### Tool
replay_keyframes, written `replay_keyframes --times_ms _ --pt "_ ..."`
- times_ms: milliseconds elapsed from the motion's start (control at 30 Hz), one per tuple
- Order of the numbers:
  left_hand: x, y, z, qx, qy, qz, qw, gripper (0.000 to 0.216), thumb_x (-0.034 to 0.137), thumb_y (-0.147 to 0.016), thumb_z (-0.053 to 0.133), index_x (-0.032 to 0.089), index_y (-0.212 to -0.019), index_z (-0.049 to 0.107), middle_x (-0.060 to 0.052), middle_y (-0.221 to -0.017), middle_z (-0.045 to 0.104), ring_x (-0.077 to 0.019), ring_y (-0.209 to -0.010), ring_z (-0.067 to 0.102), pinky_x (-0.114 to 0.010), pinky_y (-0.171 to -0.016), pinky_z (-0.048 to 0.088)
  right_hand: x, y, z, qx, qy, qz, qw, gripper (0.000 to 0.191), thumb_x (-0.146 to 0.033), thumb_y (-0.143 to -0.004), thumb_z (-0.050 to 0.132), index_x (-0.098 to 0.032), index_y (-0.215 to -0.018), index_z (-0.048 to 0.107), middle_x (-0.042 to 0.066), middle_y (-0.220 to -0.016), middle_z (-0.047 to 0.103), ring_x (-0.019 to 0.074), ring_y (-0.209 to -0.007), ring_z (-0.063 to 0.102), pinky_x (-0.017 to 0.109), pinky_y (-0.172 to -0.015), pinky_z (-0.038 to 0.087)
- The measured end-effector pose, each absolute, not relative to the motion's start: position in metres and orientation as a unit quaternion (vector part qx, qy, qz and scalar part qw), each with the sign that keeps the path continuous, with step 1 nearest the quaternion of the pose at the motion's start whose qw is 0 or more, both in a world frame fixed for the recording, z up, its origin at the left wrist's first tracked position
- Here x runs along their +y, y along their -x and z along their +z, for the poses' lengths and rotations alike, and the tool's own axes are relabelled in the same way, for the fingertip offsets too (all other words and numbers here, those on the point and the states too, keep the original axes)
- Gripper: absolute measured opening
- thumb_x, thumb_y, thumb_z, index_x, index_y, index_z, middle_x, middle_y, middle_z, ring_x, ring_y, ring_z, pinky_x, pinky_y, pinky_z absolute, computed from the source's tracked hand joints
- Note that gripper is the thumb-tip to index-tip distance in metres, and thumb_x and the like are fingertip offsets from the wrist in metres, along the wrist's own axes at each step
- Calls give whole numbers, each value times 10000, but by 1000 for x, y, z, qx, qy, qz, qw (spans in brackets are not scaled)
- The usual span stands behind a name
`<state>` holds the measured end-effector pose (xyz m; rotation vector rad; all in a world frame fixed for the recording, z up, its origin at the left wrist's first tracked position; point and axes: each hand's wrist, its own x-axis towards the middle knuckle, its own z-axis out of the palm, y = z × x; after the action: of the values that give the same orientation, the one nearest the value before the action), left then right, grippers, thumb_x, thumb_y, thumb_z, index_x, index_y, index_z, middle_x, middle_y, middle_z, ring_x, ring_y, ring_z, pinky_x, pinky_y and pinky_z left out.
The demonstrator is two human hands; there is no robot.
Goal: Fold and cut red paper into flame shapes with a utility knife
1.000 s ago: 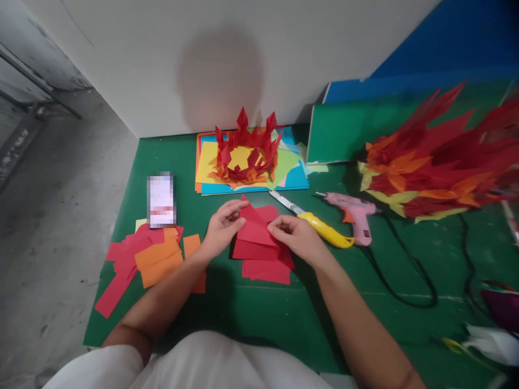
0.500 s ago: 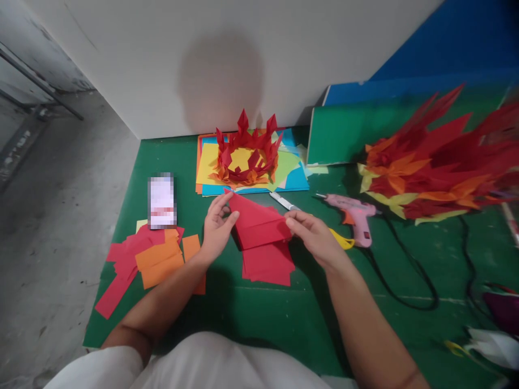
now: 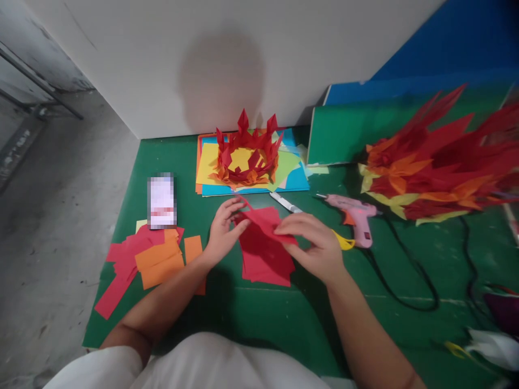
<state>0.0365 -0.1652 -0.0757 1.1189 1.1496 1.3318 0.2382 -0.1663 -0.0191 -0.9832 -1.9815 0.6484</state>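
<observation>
My left hand (image 3: 225, 232) pinches the left end of a folded piece of red paper (image 3: 247, 204), tilted so that its edge shows. On the paper's other end my right hand (image 3: 314, 246) has its thumb and fingers closed. Directly below lies a stack of red paper sheets (image 3: 265, 265), partly in the hands' shadow. A utility knife (image 3: 285, 202) rests just beyond my right hand, which covers part of it. Close to that hand's right side is a pink glue gun (image 3: 354, 210).
A red-and-orange paper crown (image 3: 248, 175) stands on coloured sheets (image 3: 208, 167) at the back. On the left are a phone (image 3: 162, 202) and red and orange paper pieces (image 3: 160, 267). A large flame-like paper piece (image 3: 438, 162) and a black cord (image 3: 401, 294) are on the right.
The held red paper has turned from lying broad side up to tilted edge-on. My right hand has shifted its grip, and my left hand has moved slightly right.
</observation>
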Motion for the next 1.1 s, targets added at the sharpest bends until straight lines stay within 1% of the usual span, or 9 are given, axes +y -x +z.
replay_keyframes --times_ms 67,200,300,400,533,667,833,933,1100 --pt "-165 -36 -73 475 -470 540 512 336 411 -715 745 218 -985 691 -98 -1293 511 -232 -1144 538 -329 -894 501 -167 -240 -15 -847 326 215 360 209 -123 -832 523 -255 -900 669 31 -877 679 159 -843 615 319 -747 484" --pt "-165 -36 -72 456 -402 493 623 415 510 -826 590 192 -1084 657 -106 -1081 654 -211 -983 625 -358 -857 516 -170 -235 -14 -914 280 149 254 266 -122 -870 468 -254 -933 690 45 -957 689 171 -907 597 351 -801 463" --pt "-164 -37 -75 459 -391 496 625 477 426 -739 718 189 -1136 602 -78 -1004 665 -160 -885 632 -315 -840 515 -173 -231 -15 -930 278 150 190 271 -156 -907 451 -249 -914 706 46 -980 692 173 -916 592 363 -842 450" --pt "-164 -38 -80 487 -417 496 585 448 307 -677 773 187 -1074 601 -39 -916 644 -118 -795 618 -263 -771 524 -173 -233 -18 -931 280 183 148 287 -172 -925 434 -256 -970 705 43 -1023 687 177 -953 588 365 -862 449" --pt "-168 -38 -81 514 -472 476 535 274 238 -715 723 184 -951 594 -12 -848 630 -99 -702 625 -230 -671 532 -170 -244 -22 -917 312 218 118 283 -163 -911 459 -277 -997 704 28 -1076 682 192 -1011 584 399 -909 436" --pt "-170 -37 -78 517 -607 423 431 74 228 -803 645 188 -866 648 -36 -852 694 -127 -708 658 -258 -674 543 -168 -252 -28 -906 319 255 113 234 -210 -912 486 -260 -936 713 26 -1058 692 193 -994 600 396 -904 445" --pt "-165 -33 -77 450 -770 374 254 134 193 -891 551 199 -881 684 -45 -875 734 -161 -805 656 -346 -801 515 -166 -250 -30 -892 320 299 107 233 -230 -919 475 -234 -955 705 42 -1033 698 187 -986 611 364 -886 466" --pt "-164 -33 -80 450 -799 352 189 146 216 -895 552 182 -913 693 -80 -1007 706 -184 -887 623 -374 -822 495 -164 -250 -29 -880 348 310 95 211 -237 -903 500 -227 -935 708 52 -1013 695 191 -966 614 357 -861 475" --pt "-164 -33 -78 452 -826 298 156 207 250 -917 512 183 -920 707 -75 -970 696 -197 -889 581 -354 -780 482 -162 -253 -31 -867 369 327 68 199 -249 -884 523 -228 -923 717 57 -990 688 197 -944 616 351 -838 474"
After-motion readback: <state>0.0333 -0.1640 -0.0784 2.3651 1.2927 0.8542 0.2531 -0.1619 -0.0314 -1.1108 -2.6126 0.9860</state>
